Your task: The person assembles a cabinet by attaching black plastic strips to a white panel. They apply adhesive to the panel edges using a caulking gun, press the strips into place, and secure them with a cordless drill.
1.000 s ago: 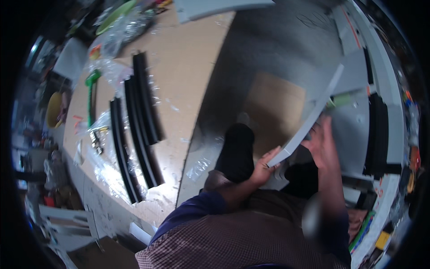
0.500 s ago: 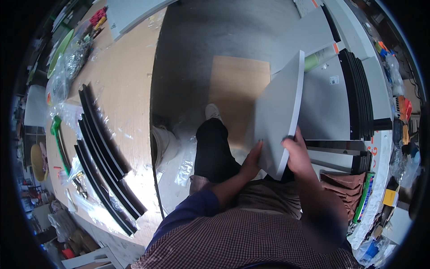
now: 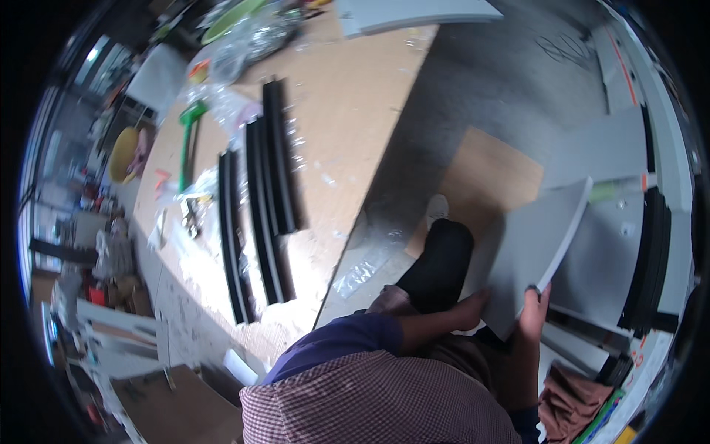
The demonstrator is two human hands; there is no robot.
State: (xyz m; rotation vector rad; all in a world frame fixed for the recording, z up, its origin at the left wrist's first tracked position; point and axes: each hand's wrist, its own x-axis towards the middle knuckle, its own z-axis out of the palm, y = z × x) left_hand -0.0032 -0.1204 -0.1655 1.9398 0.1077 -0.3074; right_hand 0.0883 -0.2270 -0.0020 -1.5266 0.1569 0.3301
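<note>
Checked fabric covers our front at the bottom, blue sleeve on our left arm. Just ahead, a gray panel stands tilted over our lap, thin pale edge facing right, far end pointing up and right. Our right hand is closed on that edge near its lower end, thumb over the edge. Our left hand is at the panel's lower left side, fingers near or against it; how far they're curled, we can't tell.

Right of the hands: crumpled brown cloth. Past it, larger gray boards with a black stack of strips along their right end. Our panel overlaps the boards in view; can't tell if they touch.

Dark trouser leg and white shoe in the middle; tan sheet on the floor beyond the panel.

Left side is the tabletop: long black strips lying roughly parallel, some side by side, clear plastic around them. Left of those, a green hammer-like tool. Farther, a bulky clear bag, and a pale board at the far end. Thin dark cable loops on the floor, far right.
</note>
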